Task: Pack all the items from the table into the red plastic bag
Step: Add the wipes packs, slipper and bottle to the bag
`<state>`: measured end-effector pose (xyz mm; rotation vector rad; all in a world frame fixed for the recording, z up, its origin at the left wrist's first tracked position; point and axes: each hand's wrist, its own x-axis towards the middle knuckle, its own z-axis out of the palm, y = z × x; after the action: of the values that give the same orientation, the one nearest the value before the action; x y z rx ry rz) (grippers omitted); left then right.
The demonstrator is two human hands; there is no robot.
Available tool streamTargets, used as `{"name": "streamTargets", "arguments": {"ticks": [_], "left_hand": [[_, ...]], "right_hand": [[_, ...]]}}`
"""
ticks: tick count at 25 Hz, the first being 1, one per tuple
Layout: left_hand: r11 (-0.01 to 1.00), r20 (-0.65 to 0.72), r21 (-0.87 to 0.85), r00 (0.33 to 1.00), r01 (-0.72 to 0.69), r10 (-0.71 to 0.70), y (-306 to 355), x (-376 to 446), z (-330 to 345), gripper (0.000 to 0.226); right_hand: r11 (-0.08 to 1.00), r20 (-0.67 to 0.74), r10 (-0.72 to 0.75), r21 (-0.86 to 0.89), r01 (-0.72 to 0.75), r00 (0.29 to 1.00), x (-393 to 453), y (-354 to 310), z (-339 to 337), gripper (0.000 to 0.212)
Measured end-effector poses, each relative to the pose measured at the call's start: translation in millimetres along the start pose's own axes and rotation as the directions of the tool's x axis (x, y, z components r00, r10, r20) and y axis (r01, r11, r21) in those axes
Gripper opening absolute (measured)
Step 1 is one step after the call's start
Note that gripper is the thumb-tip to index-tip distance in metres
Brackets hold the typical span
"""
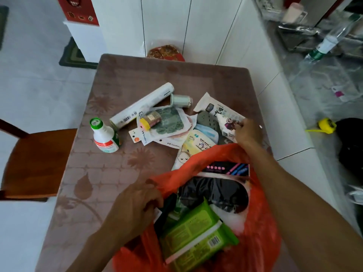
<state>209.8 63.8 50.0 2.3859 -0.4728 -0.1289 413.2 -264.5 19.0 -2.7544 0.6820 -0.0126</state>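
Note:
The red plastic bag [261,222] lies open at the table's near edge, with a green wipes pack [196,232], a dark packet [216,191] and a black-and-pink box [227,168] inside. My left hand [135,205] grips the bag's left rim. My right hand [247,132] reaches past the bag and pinches the edge of a white printed packet [218,112]. On the table lie a white bottle with a green cap [104,136], a white roll [141,105], a baby wipes pack [196,142], a green patterned packet [167,122] and a small pale cylinder [180,100].
The table [110,173] has a brown patterned cover. A wooden chair [35,161] stands at its left side. A white wall or cabinet runs along the right, with a cluttered counter [324,55] and a yellow tape measure [327,125] beyond it.

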Motion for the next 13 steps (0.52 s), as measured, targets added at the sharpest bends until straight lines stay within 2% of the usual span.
{"name": "streamTargets", "arguments": {"ticks": [2,4,6,7,8,9,10,11,12,13], "left_hand": [[1.0,-0.02,0.001,1.0,-0.022,0.022,3.1,3.7,-4.6,0.021],[0.997,-0.088,0.079,0.996,0.024,-0.017,9.2,15.5,2.4,0.028],[0.988,-0.132,0.097,0.986,0.119,-0.105,14.8,30.3,11.6,0.038],[0.986,-0.139,0.041,0.978,0.164,-0.157,17.9,36.9,13.9,0.043],[0.982,-0.145,-0.032,0.971,0.185,-0.188,19.6,41.5,16.2,0.048],[0.978,-0.157,-0.106,0.969,0.178,-0.193,20.5,43.8,16.9,0.048],[0.971,-0.164,-0.179,0.969,0.157,-0.187,20.6,42.9,17.1,0.044],[0.96,-0.159,-0.245,0.971,0.135,-0.177,19.7,39.6,16.3,0.041],[0.946,-0.152,-0.299,0.972,0.125,-0.177,18.0,33.8,17.1,0.04],[0.932,-0.149,-0.337,0.97,0.13,-0.19,15.1,27.4,19.2,0.04]], "right_hand": [[0.98,-0.152,-0.077,0.172,0.103,0.985,-24.3,-3.4,-35.4,0.02],[0.925,-0.255,-0.22,0.253,0.285,0.942,-66.9,3.2,-79.8,0.012],[0.834,-0.299,-0.366,0.315,0.453,0.881,-116.5,16.1,-110.9,0.009],[0.812,-0.272,-0.453,0.269,0.519,0.849,-142.5,24.7,-115.2,0.006],[0.792,-0.203,-0.551,0.177,0.584,0.809,-164.6,34.8,-108.9,0.004],[0.755,-0.06,-0.648,0.081,0.651,0.759,-184.5,43.0,-96.7,0.011],[0.693,0.157,-0.718,0.059,0.719,0.679,-201.3,49.0,-81.4,0.022],[0.684,0.395,-0.694,0.098,0.723,0.602,-214.8,49.3,-74.3,0.032],[0.697,0.549,-0.641,0.124,0.706,0.537,-219.1,49.1,-74.8,0.036],[0.709,0.604,-0.605,0.111,0.697,0.519,-216.0,42.6,-81.9,0.033]]}}
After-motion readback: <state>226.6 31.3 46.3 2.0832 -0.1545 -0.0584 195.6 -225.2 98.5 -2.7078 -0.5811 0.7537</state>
